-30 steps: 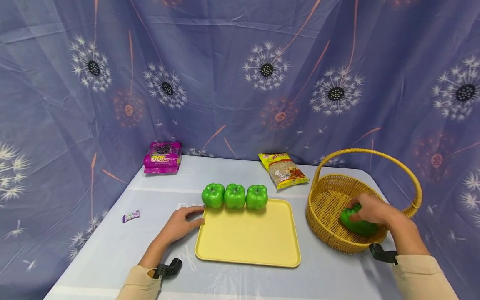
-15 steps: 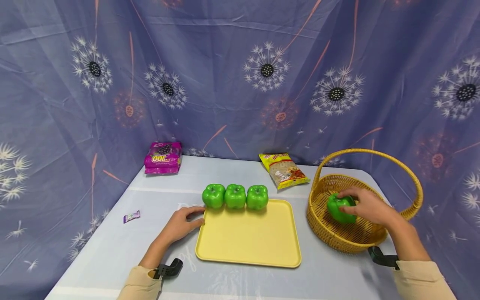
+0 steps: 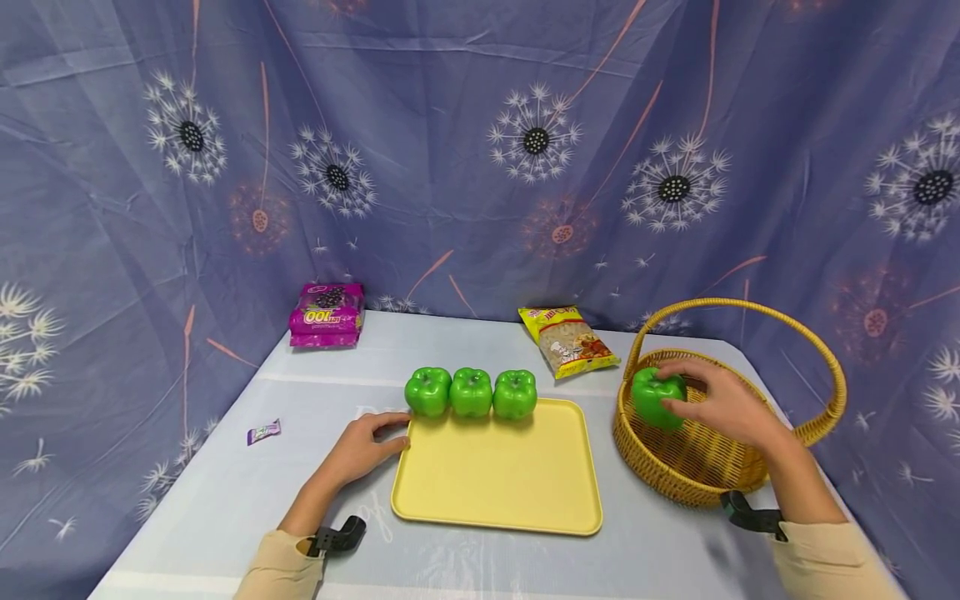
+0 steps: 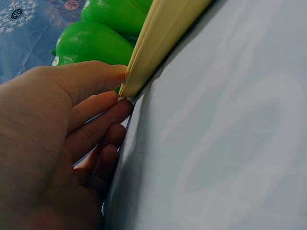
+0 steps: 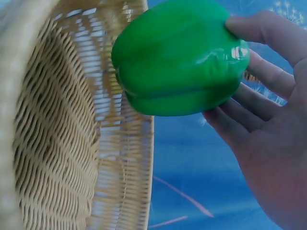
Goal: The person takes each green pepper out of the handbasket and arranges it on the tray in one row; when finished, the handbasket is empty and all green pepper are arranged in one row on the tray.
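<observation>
My right hand [image 3: 716, 400] grips a green bell pepper [image 3: 658, 398] between thumb and fingers. The pepper is over the left part of the wicker basket [image 3: 697, 454]; in the right wrist view, this pepper [image 5: 177, 60] appears level with the basket's rim. My left hand [image 3: 367, 448] touches the left edge of the yellow tray [image 3: 498, 475] with thumb and fingertips, its fingers fairly straight. Three more green bell peppers [image 3: 471, 393] stand side by side along the tray's far edge, from its left corner. In the left wrist view, fingertips [image 4: 125, 106] meet the tray's outer side.
The basket's tall handle [image 3: 738, 302] arches over its opening. Behind the tray lies a yellow snack bag [image 3: 567, 342]. A purple packet [image 3: 326, 317] sits at the back left, and a small wrapped candy [image 3: 263, 432] is on the left. A patterned curtain hangs behind the table.
My right hand has brought the pepper from the basket's near right part up and across to its far left side. The left hand and the tray have stayed put.
</observation>
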Available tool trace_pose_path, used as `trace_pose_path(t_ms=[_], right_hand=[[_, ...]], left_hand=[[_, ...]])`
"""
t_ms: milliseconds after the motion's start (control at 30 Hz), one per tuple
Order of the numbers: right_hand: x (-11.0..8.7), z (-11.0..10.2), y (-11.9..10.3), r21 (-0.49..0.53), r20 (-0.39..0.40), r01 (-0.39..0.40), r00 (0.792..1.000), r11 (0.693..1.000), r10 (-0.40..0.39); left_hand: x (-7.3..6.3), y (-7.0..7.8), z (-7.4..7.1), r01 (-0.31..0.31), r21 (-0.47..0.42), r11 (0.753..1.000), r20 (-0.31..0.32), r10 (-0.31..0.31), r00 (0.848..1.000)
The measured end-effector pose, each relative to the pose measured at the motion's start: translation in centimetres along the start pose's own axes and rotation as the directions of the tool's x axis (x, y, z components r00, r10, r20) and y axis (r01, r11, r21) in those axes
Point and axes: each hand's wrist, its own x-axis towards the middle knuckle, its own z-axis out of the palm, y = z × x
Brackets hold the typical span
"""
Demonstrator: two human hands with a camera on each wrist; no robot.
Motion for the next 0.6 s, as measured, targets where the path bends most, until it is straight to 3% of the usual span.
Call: trace_pose_path(t_ms=[333,600], right_hand=[[1.3,1.0,-2.1,0.112,-0.060,0.056,0.997,0.992,-0.049],[2.5,2.2,-3.2,0.223,-0.090,0.104,0.992,0.969,-0.085]], left_hand=[[0.0,0.1,0.0,-0.011,0.004,1.000,-0.003,0.011,1.000],[-0.1,0.1,0.0,-0.007,0.003,1.000,0.000,0.007,1.000]])
